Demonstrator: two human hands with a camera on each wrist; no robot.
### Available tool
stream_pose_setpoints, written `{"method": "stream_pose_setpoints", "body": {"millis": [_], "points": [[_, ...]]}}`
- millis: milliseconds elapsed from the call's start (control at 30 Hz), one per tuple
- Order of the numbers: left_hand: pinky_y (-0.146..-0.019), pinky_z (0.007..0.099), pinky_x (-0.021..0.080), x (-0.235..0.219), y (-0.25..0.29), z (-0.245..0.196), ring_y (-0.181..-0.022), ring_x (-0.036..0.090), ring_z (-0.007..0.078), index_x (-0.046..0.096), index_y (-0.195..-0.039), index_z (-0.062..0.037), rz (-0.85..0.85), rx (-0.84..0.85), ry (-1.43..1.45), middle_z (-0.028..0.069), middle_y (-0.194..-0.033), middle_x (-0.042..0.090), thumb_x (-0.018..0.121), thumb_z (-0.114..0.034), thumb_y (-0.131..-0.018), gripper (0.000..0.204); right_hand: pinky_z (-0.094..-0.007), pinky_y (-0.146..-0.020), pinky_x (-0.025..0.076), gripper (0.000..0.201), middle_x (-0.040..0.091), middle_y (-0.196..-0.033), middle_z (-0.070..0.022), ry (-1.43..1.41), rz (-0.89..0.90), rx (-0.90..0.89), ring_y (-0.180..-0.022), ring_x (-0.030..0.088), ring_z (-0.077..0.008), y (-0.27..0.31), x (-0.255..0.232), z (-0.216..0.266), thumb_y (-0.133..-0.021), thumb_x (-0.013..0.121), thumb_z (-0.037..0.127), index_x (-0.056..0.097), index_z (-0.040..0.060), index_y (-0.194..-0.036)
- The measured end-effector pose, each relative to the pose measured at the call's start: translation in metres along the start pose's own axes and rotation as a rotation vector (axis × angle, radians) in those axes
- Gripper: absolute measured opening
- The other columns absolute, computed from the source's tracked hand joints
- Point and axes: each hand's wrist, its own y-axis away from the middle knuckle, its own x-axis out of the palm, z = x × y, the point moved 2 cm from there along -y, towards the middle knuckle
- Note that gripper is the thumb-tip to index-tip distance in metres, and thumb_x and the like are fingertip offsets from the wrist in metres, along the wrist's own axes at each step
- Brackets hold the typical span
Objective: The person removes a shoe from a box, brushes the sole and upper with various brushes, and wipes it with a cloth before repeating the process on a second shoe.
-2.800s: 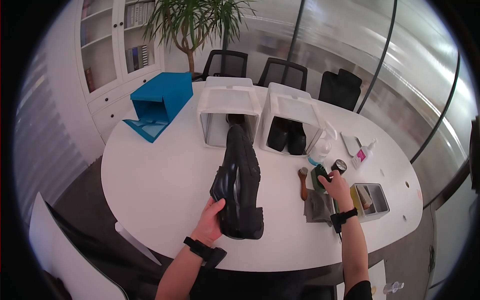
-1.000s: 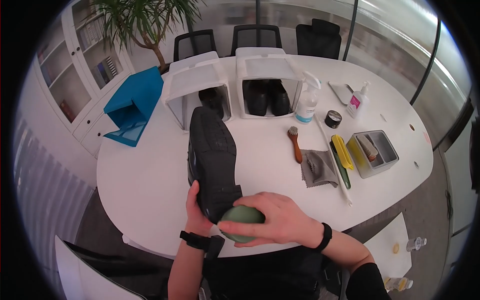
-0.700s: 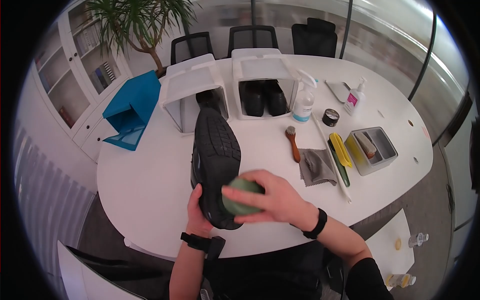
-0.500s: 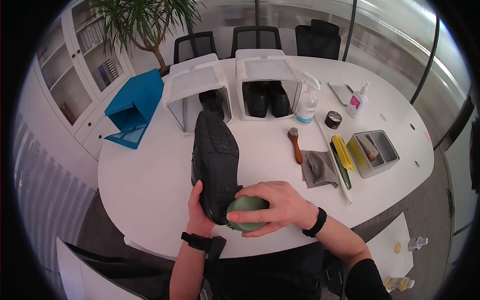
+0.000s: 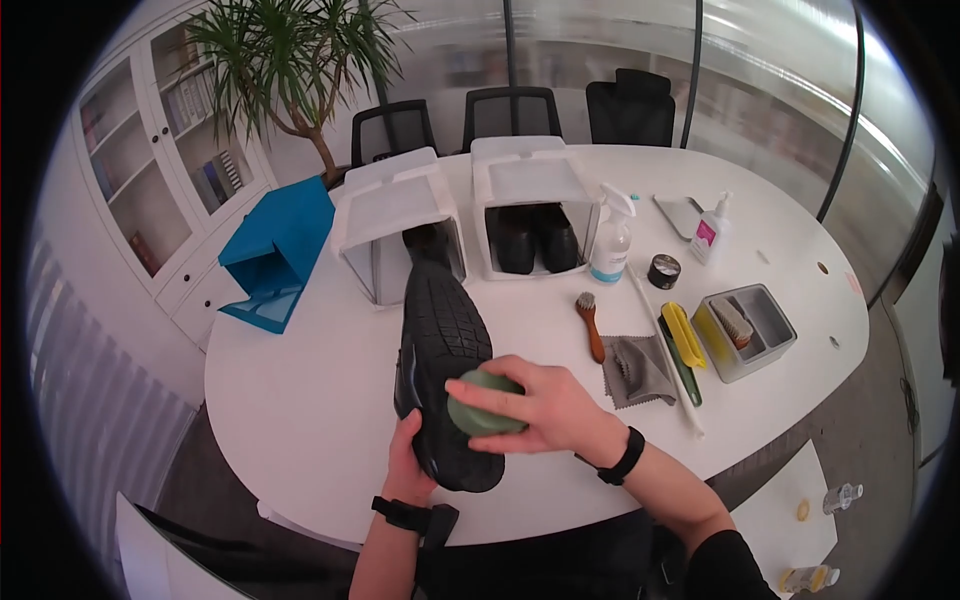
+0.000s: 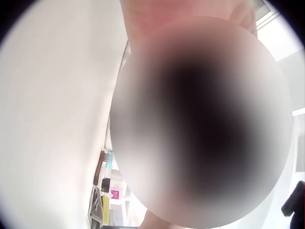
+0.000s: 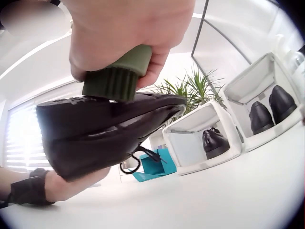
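Note:
A black lace-up shoe (image 5: 445,320) is tilted sole up above the near side of the table. My left hand (image 5: 406,466) grips it near the heel, thumb along its side. From above, my right hand (image 5: 560,408) holds a green scrub brush (image 5: 486,402) by its rounded back. In the right wrist view, the brush's dark bristles (image 7: 110,84) meet the sole just around the front of the heel, and a loose lace (image 7: 138,160) hangs below the shoe. A large blurred patch hides most of the left wrist view.
Two white shoe boxes (image 5: 400,205) with dark shoes inside stand behind, beside a blue box (image 5: 285,240). To the right lie a wooden-handled brush (image 5: 591,328), grey cloth (image 5: 640,385), yellow-and-green brush (image 5: 683,340) and divided caddy (image 5: 765,350). A spray bottle (image 5: 611,240) and black tin (image 5: 664,271) stand nearby.
My right hand has taken the green brush from the table's right to the shoe. The shoe has turned sole up. Lately the brush moves back and forth between heel and mid-sole.

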Motion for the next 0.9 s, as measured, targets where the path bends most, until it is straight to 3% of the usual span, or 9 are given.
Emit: {"method": "stream_pose_setpoints", "body": {"millis": [67,167,267,567,733,800,900], "points": [[-0.109,0.0458,0.054,-0.007,0.005,0.004,-0.130,0.062,0.0293,0.041,-0.155,-0.0045,-0.029,-0.041,-0.088,0.0140,-0.145,0.059,0.068,-0.027,-0.099,0.066,-0.0332,-0.069,0.061,0.071,0.065,-0.113,-0.0075,0.029,-0.046,-0.036,-0.086,0.071,-0.0243,-0.002,0.000,0.001,-0.075,0.090,0.036,0.066,0.0306,-0.141],[-0.109,0.0445,0.054,0.005,0.007,0.010,-0.130,0.061,0.0260,0.044,-0.153,-0.0086,0.021,-0.032,-0.257,0.0109,-0.144,0.058,0.077,-0.014,-0.091,0.071,-0.0319,-0.068,0.059,0.065,0.065,-0.113,-0.0063,0.206,-0.193,-0.105,-0.085,0.071,-0.0232,-0.019,-0.008,-0.001,-0.075,0.090,0.036,0.070,0.0302,-0.136],[-0.109,0.0449,0.053,0.008,0.009,0.011,-0.131,0.060,0.0261,0.042,-0.154,-0.0079,-0.015,-0.070,-0.245,0.0095,-0.146,0.057,0.079,-0.011,-0.089,0.075,-0.0335,-0.070,0.060,0.067,0.065,-0.114,-0.0079,0.265,-0.232,-0.016,-0.086,0.071,-0.0251,-0.032,-0.019,-0.008,-0.075,0.090,0.036,0.068,0.0308,-0.139],[-0.109,0.0447,0.053,0.014,0.013,0.004,-0.130,0.061,0.0273,0.044,-0.154,-0.0064,0.065,-0.023,-0.300,0.0099,-0.145,0.058,0.081,-0.012,-0.086,0.077,-0.0396,-0.079,0.058,0.066,0.063,-0.114,-0.0106,-0.009,-0.388,0.430,-0.089,0.069,-0.0307,-0.059,-0.022,-0.051,-0.090,0.079,0.041,0.056,0.0284,-0.151],[-0.108,0.0467,0.054,0.017,0.010,0.002,-0.129,0.062,0.0303,0.044,-0.153,-0.0060,0.027,-0.017,-0.183,0.0134,-0.144,0.059,0.081,-0.015,-0.085,0.078,-0.0389,-0.080,0.058,0.066,0.062,-0.114,-0.0130,-0.009,-0.355,0.447,-0.090,0.069,-0.0317,-0.043,-0.012,-0.042,-0.091,0.079,0.039,0.055,0.0285,-0.152],[-0.107,0.0478,0.056,0.034,0.014,-0.001,-0.128,0.063,0.0327,0.044,-0.153,-0.0039,-0.004,-0.001,-0.111,0.0170,-0.143,0.060,0.076,-0.021,-0.089,0.073,-0.0388,-0.079,0.058,0.068,0.061,-0.115,-0.0146,0.066,-0.251,0.390,-0.089,0.069,-0.0329,-0.033,-0.009,-0.029,-0.089,0.080,0.037,0.055,0.0298,-0.152],[-0.107,0.0481,0.056,0.006,0.010,0.001,-0.126,0.064,0.0342,0.044,-0.152,-0.0009,0.011,-0.091,0.041,0.0193,-0.142,0.061,0.069,-0.029,-0.094,0.069,-0.0397,-0.080,0.058,0.071,0.060,-0.118,-0.0154,0.068,-0.144,0.360,-0.093,0.069,-0.0338,-0.017,-0.006,-0.020,-0.087,0.083,0.036,0.056,0.0290,-0.152]]}}
